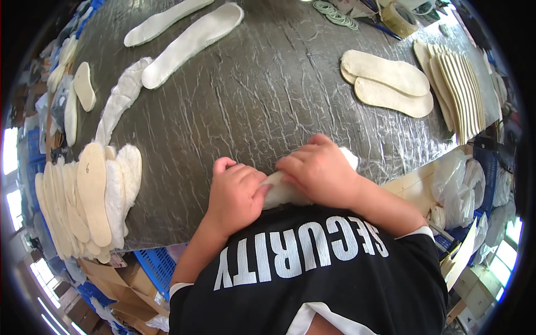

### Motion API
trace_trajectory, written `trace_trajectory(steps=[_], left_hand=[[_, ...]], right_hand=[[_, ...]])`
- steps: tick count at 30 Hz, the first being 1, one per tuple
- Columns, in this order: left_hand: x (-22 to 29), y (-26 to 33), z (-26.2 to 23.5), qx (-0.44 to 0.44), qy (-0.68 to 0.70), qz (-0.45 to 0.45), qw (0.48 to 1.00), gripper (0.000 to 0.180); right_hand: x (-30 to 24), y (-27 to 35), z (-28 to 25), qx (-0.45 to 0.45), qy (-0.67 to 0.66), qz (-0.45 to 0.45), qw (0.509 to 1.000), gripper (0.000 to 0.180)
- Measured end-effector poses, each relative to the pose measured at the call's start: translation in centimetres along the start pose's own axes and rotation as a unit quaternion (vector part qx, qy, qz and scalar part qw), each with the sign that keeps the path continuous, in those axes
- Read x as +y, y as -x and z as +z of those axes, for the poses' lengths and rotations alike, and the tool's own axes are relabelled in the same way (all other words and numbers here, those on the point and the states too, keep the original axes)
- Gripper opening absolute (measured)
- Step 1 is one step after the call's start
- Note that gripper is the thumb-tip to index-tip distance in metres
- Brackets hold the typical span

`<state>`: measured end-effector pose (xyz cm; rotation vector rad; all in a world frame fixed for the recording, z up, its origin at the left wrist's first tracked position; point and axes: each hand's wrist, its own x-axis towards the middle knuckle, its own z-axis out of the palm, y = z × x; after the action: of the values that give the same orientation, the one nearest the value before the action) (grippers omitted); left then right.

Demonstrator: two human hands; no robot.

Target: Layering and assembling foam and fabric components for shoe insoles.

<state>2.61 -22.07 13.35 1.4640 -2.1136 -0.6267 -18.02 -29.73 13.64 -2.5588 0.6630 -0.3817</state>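
Close to my body, at the table's near edge, both hands grip a white fleecy insole (283, 190). My left hand (237, 192) closes on its left end, thumb pressed along it. Over the right part my right hand (322, 170) is curled, and a fluffy white tip sticks out past it. The hands cover much of the insole, so its full shape is hidden. Left of my hands, a pile of fleece insoles (131, 173) and beige ones (92, 195) lies along the table edge.
The dark, wrinkled plastic-covered table (245, 111) carries white insoles (195, 44) at the far left and a twisted white fleece strip (121, 97). Beige insoles (393, 84) lie right, beside a fanned stack (455, 89). A tape roll (399, 21) sits far right; a blue crate (156, 268) is below the edge.
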Motion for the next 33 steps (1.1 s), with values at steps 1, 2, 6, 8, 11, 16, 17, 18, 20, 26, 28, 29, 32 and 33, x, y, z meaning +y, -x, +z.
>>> trace_trajectory(steps=[1,2,6,8,11,16,17,18,20,26,28,29,32,33], left_hand=[[-0.5,-0.1,0.2,-0.005,-0.001,-0.029,1.0,0.017],[-0.8,-0.2,0.3,-0.005,0.0,-0.027,1.0,0.017],[0.0,-0.8,0.6,-0.049,-0.138,-0.051,0.988,0.061],[-0.1,0.4,1.0,-0.08,-0.17,0.008,0.982,0.108],[-1.2,1.6,1.8,-0.126,-0.19,0.007,0.974,0.106],[-1.4,1.3,2.2,-0.143,-0.208,-0.031,0.967,0.099],[-1.1,1.3,2.2,-0.141,-0.214,-0.032,0.966,0.099],[-1.0,1.3,2.1,-0.136,-0.227,-0.022,0.964,0.099],[-1.3,2.1,2.7,-0.078,-0.222,0.004,0.972,0.095],[0.1,4.4,0.7,0.041,-0.201,-0.019,0.979,0.073],[-1.0,5.5,-3.0,0.131,-0.239,-0.047,0.961,0.057],[-1.9,6.6,-6.0,0.176,-0.258,-0.038,0.949,0.054],[-4.8,10.1,-15.4,0.205,-0.468,-0.187,0.839,0.037],[-7.4,12.9,-19.0,0.24,-0.488,-0.224,0.809,0.037]], right_hand=[[0.5,0.2,-0.1,-0.043,0.029,0.042,0.998,0.025],[0.8,0.5,-0.1,-0.087,0.06,0.087,0.991,0.039],[1.3,2.3,0.9,-0.049,0.131,0.07,0.988,0.083],[1.2,3.1,2.0,-0.038,0.118,0.076,0.989,0.086],[1.5,3.7,2.8,-0.028,0.129,0.075,0.988,0.101],[1.3,2.9,2.4,-0.063,0.107,0.102,0.987,0.105],[1.2,2.7,2.6,-0.066,0.109,0.107,0.986,0.106],[1.3,2.9,2.5,-0.049,0.111,0.095,0.988,0.106],[1.8,4.0,2.8,0.015,0.067,0.08,0.994,0.107],[5.0,6.2,4.2,0.253,-0.011,0.163,0.954,0.06],[5.7,6.1,4.6,0.254,0.012,0.152,0.955,0.055],[5.9,6.1,4.6,0.26,-0.013,0.16,0.952,0.053],[5.8,6.0,4.1,0.263,-0.023,0.18,0.948,0.047],[5.4,5.4,3.9,0.256,-0.023,0.176,0.95,0.043]])
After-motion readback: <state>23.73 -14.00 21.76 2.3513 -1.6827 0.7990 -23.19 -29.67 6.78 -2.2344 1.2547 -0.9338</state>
